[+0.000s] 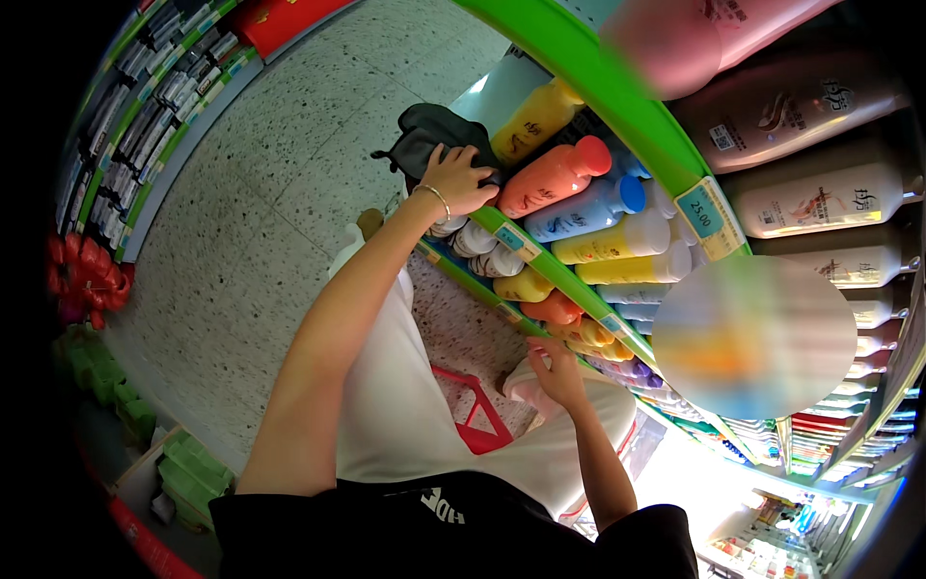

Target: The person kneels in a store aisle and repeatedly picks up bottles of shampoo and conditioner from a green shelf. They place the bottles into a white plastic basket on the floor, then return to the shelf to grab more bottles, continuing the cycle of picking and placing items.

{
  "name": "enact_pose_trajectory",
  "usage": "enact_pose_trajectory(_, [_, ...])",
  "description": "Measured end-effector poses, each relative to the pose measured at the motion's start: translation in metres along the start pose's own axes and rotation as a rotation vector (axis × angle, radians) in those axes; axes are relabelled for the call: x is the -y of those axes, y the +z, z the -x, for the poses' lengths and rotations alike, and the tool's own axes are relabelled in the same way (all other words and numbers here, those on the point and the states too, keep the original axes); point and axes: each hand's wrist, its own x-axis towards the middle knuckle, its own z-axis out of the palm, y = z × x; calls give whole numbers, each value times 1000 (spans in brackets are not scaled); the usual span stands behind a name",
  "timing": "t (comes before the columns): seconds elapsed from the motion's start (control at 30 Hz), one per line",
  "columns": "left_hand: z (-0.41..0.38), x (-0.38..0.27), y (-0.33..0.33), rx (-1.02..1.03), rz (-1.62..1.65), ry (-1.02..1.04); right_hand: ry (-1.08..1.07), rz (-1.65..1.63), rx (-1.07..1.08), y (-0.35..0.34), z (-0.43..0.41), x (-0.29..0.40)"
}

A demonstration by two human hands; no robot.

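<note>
My left hand (456, 181), with a thin bracelet at its wrist, lies over a dark grey cloth item (441, 134) with a drawstring-like end. Its fingers are bent over the cloth, beside the end of a green-edged shelf. Close by lie a coral-red bottle (546, 181), a yellow bottle (532, 130) and a blue-capped bottle (579, 210). My right hand (557, 373) is in front of my knee, near the lower shelf edge. Its fingers are loosely bent and apart, and nothing shows in them. Orange bottles (553, 307) sit just beyond it.
Large pump bottles (810, 192) line the shelf above, behind a green rail (622, 79) with price tags. A red plastic frame (481, 420) is between my legs. Across the speckled floor (239, 166) stands another stocked shelf (155, 101). Green packages (188, 470) are at lower left.
</note>
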Motion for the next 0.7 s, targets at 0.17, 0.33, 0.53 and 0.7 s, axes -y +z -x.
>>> enact_pose_trajectory(0.17, [-3, -4, 10, -122, -106, 106, 15, -10, -27, 8, -12, -8])
enact_pose_trajectory(0.33, [-5, 7, 7, -118, -141, 164, -136, 209, -254, -6, -45, 19])
enact_pose_trajectory(0.53, [-12, 28, -10, -85, -229, 25, -62, 484, -458, -26, -47, -22])
enact_pose_trajectory(0.7, [-18, 30, -8, -47, -209, 29, 8, 549, -504, -26, -41, -52])
